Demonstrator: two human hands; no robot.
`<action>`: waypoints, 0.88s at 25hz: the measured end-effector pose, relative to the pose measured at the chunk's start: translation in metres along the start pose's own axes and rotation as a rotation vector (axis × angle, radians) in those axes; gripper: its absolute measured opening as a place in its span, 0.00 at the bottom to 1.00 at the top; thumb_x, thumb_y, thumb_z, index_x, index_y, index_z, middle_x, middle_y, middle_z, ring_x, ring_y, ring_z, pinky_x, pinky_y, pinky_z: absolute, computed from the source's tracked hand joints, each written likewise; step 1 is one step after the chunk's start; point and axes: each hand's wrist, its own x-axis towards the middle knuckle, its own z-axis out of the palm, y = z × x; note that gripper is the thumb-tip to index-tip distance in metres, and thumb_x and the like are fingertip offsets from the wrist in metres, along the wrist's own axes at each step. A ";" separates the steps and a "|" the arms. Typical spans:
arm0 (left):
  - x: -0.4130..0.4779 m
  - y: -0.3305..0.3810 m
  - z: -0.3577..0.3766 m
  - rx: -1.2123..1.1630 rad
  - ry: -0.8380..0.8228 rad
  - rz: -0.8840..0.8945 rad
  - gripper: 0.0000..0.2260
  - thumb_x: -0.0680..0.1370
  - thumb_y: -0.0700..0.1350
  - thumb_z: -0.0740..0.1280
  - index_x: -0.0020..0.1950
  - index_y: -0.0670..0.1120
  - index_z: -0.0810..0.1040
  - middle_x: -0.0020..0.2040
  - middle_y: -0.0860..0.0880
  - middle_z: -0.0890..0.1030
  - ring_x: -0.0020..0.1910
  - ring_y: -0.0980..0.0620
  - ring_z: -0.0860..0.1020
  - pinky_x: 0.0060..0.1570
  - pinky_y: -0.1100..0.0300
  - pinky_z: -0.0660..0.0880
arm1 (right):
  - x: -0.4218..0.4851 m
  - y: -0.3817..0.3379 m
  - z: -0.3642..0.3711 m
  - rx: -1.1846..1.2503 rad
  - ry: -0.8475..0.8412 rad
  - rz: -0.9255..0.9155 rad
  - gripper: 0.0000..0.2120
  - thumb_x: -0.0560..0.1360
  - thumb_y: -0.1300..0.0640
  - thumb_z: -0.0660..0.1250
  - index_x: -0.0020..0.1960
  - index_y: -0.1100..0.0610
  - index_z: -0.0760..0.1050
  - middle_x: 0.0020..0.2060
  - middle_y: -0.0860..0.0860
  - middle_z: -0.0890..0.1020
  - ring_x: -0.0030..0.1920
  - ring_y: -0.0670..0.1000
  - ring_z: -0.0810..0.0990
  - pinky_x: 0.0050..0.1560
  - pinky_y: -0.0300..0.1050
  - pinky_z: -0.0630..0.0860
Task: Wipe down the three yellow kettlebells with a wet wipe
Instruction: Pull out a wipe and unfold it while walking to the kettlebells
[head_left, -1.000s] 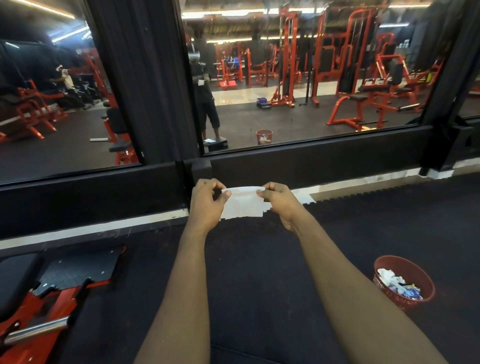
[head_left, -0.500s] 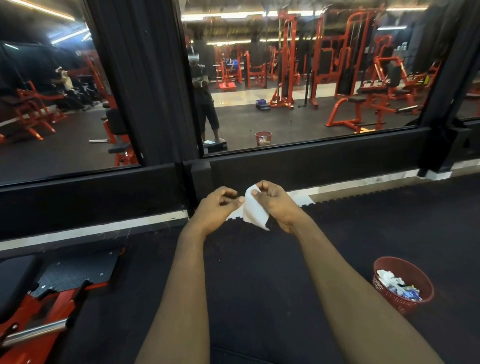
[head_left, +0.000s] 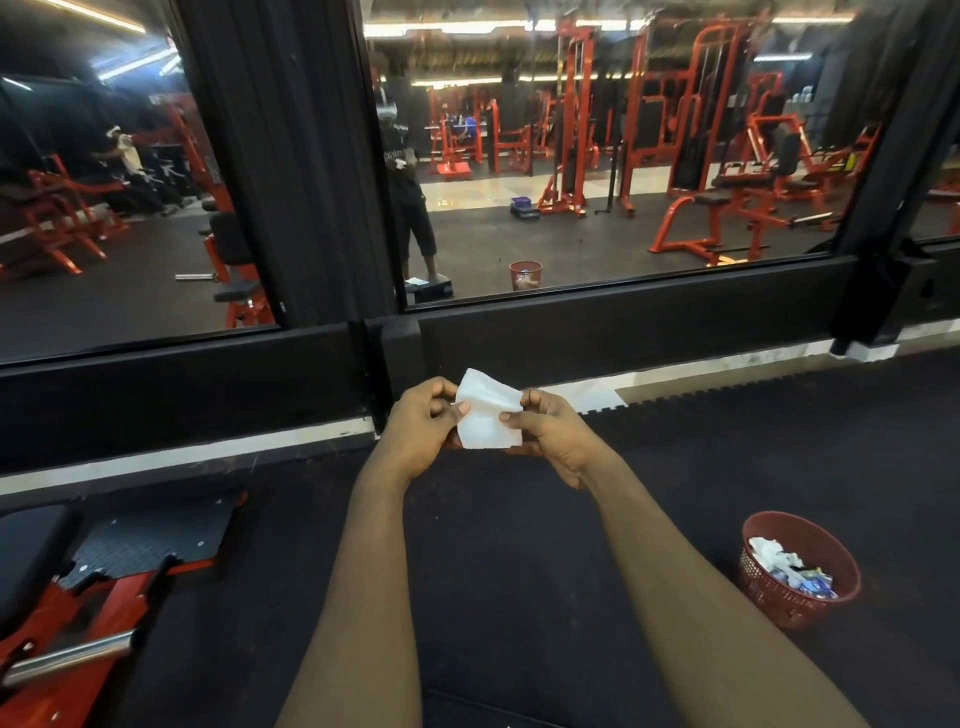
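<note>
Head view: both hands (head_left: 415, 434) (head_left: 558, 441) pinch white wet wipe (head_left: 488, 423).

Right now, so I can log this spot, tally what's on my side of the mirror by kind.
wipe: 1
hands: 2, left hand and right hand, both pinching the wipe
basket: 1, red, with trash inside
machine: 1, at the left
total: 5

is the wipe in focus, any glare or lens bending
Head view: the wet wipe is sharp between left hand and right hand; strip lights glare in the mirror; the wide lens bows the mirror ledge; the floor mat is dim.
</note>
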 end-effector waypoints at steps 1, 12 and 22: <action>-0.003 0.001 -0.002 -0.025 -0.008 -0.001 0.04 0.81 0.44 0.66 0.53 0.52 0.77 0.44 0.51 0.85 0.43 0.55 0.84 0.36 0.65 0.79 | 0.000 0.001 0.003 0.048 0.022 -0.023 0.06 0.75 0.63 0.68 0.50 0.58 0.73 0.55 0.58 0.82 0.55 0.57 0.83 0.44 0.49 0.81; -0.025 0.000 -0.035 -0.068 0.020 0.037 0.13 0.81 0.38 0.61 0.46 0.55 0.78 0.47 0.55 0.82 0.49 0.53 0.82 0.39 0.62 0.80 | -0.002 0.001 0.027 0.029 -0.040 -0.232 0.10 0.77 0.68 0.63 0.43 0.57 0.79 0.48 0.56 0.82 0.55 0.58 0.81 0.40 0.47 0.80; -0.081 -0.011 -0.046 -0.068 0.218 -0.097 0.04 0.77 0.36 0.66 0.44 0.43 0.79 0.44 0.47 0.81 0.43 0.54 0.79 0.39 0.63 0.78 | -0.002 0.017 0.060 0.020 -0.282 -0.042 0.13 0.73 0.62 0.73 0.56 0.58 0.75 0.50 0.61 0.81 0.50 0.56 0.83 0.43 0.51 0.81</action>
